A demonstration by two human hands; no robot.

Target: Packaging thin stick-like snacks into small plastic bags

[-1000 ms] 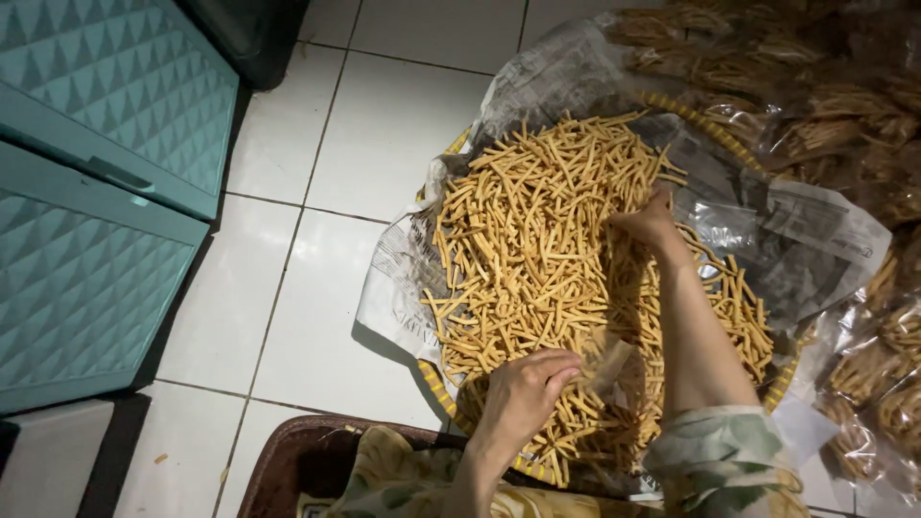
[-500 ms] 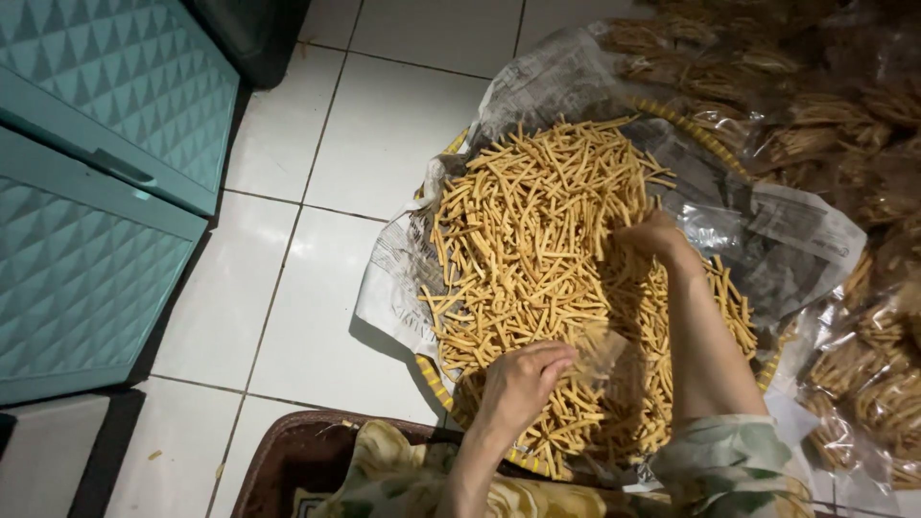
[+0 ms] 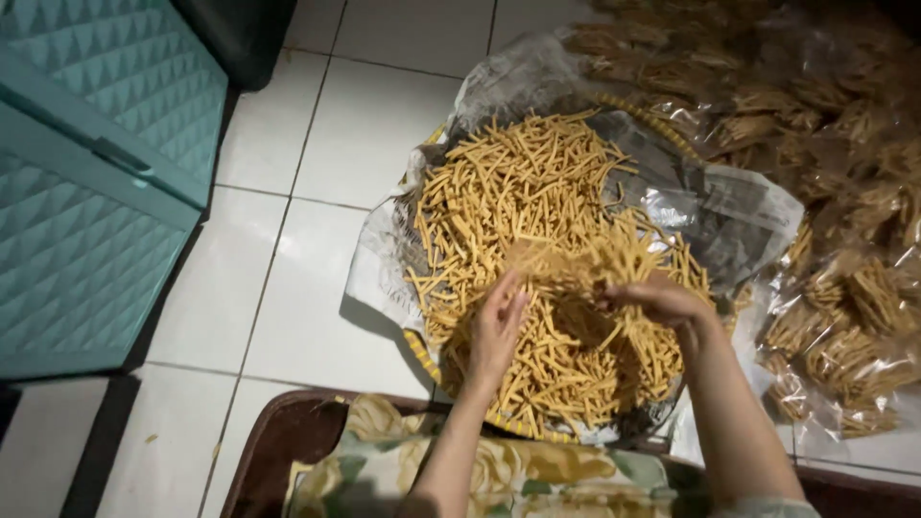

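Left hand (image 3: 496, 326) and right hand (image 3: 660, 299), fingers loosely cupped, lift a bunch of thin golden fried snack sticks (image 3: 576, 264) above the round paper-lined woven tray (image 3: 422, 350); loose grip could spill sticks onto the white tiled floor (image 3: 278, 288).

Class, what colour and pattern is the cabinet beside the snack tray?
Teal cabinet with a raised diamond pattern, seen in the head view.

Motion blurs the bunch of sticks (image 3: 576, 261) between the left hand (image 3: 496, 326) and right hand (image 3: 657, 299). The bags (image 3: 844, 317) run past the right edge; the cabinet (image 3: 86, 173) is cropped left.
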